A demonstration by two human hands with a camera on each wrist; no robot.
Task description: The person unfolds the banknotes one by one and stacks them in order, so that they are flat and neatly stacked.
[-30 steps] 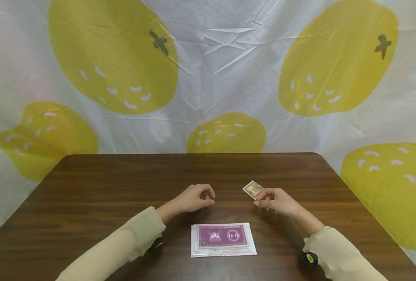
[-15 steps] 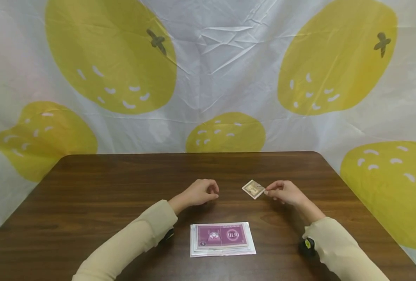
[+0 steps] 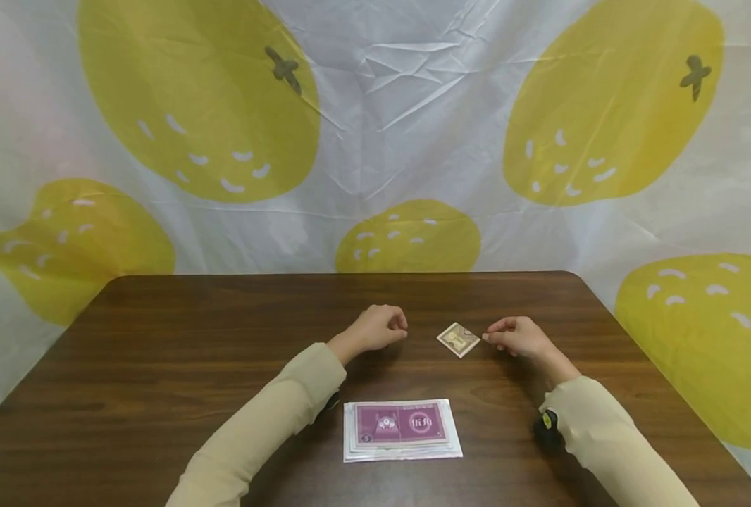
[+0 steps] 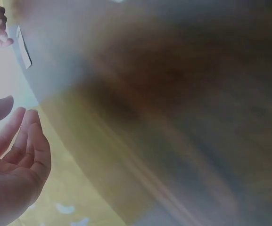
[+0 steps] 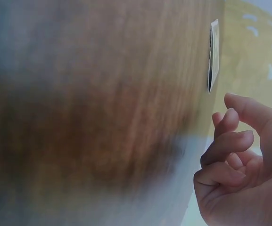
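A small folded banknote (image 3: 458, 340), brownish with a pale border, lies on the table (image 3: 223, 338) between the two hands. Just right of it is my right hand (image 3: 523, 337), its fingertips very near the note's corner. The right wrist view shows a small gap between those loosely bent fingers (image 5: 227, 146) and the note (image 5: 213, 56). My left hand (image 3: 375, 327) hovers to the note's left, fingers relaxed and holding nothing. In the left wrist view, nothing sits between its thumb and fingers (image 4: 39, 146).
Nearer the body lies a stack of paper with a purple banknote (image 3: 401, 424) on top, on white sheets. Behind the table's far edge hangs a white cloth (image 3: 413, 105) printed with yellow fruit.
My right hand has let go of the folded banknote and drawn back to the right. The left hand has moved forward and right, closer to the note. The stack stays put.
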